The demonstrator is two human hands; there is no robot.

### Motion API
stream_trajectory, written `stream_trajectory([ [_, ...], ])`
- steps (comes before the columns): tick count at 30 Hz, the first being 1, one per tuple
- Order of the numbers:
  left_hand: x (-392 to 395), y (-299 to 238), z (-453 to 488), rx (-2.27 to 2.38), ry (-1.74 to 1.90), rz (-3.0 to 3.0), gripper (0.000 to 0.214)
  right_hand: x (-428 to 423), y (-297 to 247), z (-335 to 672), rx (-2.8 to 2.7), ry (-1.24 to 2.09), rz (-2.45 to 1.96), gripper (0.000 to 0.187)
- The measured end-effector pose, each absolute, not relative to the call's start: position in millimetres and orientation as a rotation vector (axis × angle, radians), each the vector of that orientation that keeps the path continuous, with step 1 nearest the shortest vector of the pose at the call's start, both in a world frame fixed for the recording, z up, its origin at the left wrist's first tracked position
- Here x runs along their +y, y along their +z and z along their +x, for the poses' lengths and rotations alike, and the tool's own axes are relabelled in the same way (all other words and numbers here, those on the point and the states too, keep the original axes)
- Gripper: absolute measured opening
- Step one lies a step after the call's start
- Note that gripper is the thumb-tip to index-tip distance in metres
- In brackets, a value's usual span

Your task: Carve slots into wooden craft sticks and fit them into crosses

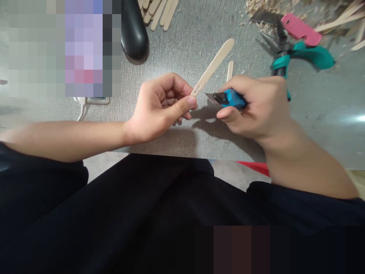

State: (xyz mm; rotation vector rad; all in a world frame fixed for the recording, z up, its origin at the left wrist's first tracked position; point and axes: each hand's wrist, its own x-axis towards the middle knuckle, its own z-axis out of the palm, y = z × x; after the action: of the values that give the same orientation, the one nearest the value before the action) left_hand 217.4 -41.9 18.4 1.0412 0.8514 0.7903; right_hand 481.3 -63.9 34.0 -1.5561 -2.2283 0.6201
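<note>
Between its thumb and fingers, my left hand (pixel 167 106) pinches the lower end of a wooden craft stick (pixel 216 62). The stick slants up to the right, and small cut openings show in it just above my thumb. My right hand (pixel 256 104) grips a blue utility knife (pixel 233 99), its blade out and pointing left toward the stick. A small gap separates the blade tip from the wood. Behind my right hand, a short piece of craft stick (pixel 230 71) lies on the grey textured table (pixel 176 146), partly covered by the hand.
Pliers with teal handles (pixel 312 53) and a pink-handled cutter (pixel 302 29) lie at the upper right beside wood shavings (pixel 264 7). Several craft sticks (pixel 162 15) rest at the top, near a black rounded object (pixel 134 34). A white cable (pixel 82 108) is at the left.
</note>
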Motion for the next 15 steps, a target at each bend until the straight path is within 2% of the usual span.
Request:
stream_trajectory([
  [15, -41.8, 21.1, 218.2, 0.805, 0.764, 1.014, 0.053, -61.6, 37.6, 475.0, -2.240, 0.648, -1.637, 0.090],
])
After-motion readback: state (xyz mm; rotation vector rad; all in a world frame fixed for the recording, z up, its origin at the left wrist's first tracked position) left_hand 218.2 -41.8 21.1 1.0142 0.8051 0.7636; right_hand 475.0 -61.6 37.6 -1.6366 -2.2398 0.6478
